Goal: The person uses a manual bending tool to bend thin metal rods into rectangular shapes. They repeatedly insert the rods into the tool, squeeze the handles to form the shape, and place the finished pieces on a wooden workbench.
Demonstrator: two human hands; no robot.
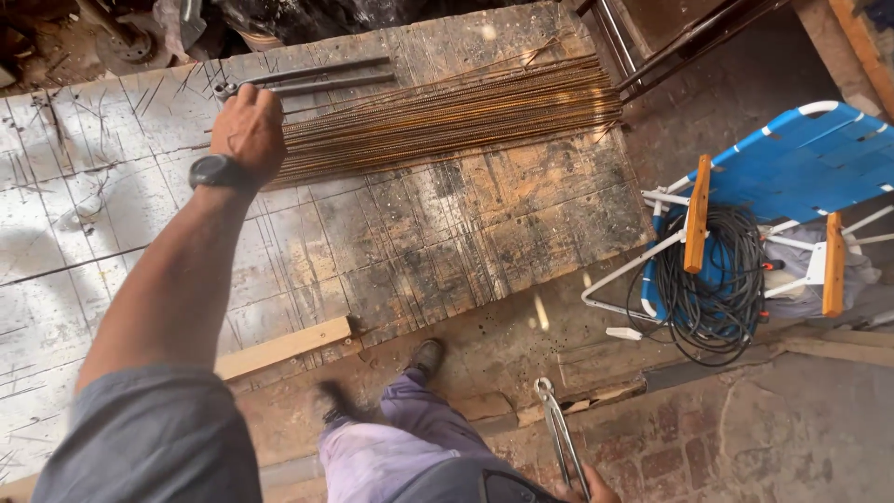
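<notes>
My left hand (pixel 248 130), with a black watch on the wrist, reaches out over a worn wooden workbench (pixel 391 251) and closes on the left end of a bundle of thin rusty steel rods (pixel 447 116). Its fingers are hidden behind the knuckles. Just beyond it lie two dark metal bars (pixel 317 79). My right hand (pixel 589 488) shows only at the bottom edge, down by my leg, and grips a pair of metal pincers (pixel 559 433) that point up and away.
A pale wooden batten (pixel 284 347) lies at the bench's near edge. To the right stands a blue folding chair (pixel 801 168) with a coil of black cable (pixel 722 284) on it. Brick floor and my shoes (pixel 426 356) lie below.
</notes>
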